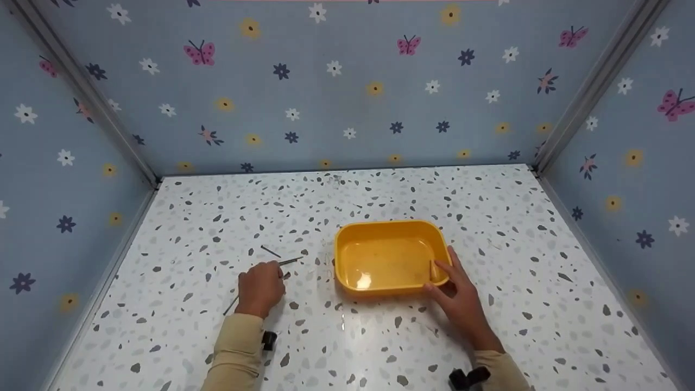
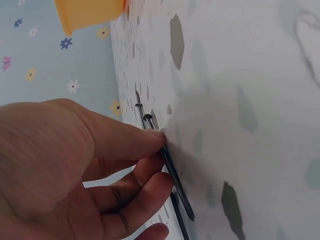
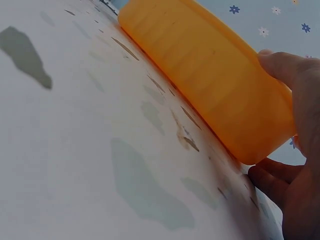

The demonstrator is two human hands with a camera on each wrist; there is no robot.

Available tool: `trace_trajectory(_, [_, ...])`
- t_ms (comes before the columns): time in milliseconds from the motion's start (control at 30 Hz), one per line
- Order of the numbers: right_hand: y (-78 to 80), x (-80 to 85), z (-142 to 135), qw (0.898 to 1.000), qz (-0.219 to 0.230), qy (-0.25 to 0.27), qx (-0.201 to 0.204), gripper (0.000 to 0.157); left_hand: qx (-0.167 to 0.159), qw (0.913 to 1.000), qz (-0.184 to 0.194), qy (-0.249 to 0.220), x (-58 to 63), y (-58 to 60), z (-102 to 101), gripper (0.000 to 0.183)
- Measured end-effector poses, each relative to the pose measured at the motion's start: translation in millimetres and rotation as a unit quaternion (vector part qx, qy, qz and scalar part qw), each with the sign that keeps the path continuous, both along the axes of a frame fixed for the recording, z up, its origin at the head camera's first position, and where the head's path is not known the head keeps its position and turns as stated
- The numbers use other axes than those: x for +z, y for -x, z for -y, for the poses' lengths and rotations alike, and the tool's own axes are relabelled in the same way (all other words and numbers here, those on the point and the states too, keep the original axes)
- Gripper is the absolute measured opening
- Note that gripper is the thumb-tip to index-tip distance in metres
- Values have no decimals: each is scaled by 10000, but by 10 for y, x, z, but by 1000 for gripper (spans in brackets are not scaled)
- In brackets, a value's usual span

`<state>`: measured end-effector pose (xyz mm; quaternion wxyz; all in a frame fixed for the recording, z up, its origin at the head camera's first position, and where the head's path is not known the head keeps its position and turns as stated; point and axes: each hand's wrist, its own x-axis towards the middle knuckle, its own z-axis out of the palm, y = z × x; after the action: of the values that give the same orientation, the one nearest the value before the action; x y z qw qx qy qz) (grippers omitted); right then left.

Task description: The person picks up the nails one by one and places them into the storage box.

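Observation:
My left hand is low over the table, left of a yellow plastic container. Between thumb and fingers it pinches a dark metal nail, whose head and pointed end show in the left wrist view. Another nail lies just beneath the fingers. A loose nail rests on the table beyond the hand. At the container's near right corner, my right hand grips the wall, the thumb on the front rim and an index finger reaching over the edge. No nails show inside the container.
The white speckled table is walled at the back and both sides by blue panels with flowers and butterflies. A nail end sticks out left of my left wrist. Each forearm wears a black wrist mount.

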<state>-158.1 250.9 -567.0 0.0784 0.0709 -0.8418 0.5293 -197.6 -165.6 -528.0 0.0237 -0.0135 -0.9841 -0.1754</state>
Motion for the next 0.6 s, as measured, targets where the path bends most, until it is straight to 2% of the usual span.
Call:
trace_trajectory(100, [-1, -14, -4, 9998, -31, 161, 79, 61, -45, 10000, -18, 15, 12, -1, 1, 5])
trace_trajectory(600, [-24, 27, 19, 9999, 63, 158, 1, 59, -47, 9997, 177, -170, -4, 27, 27, 14])
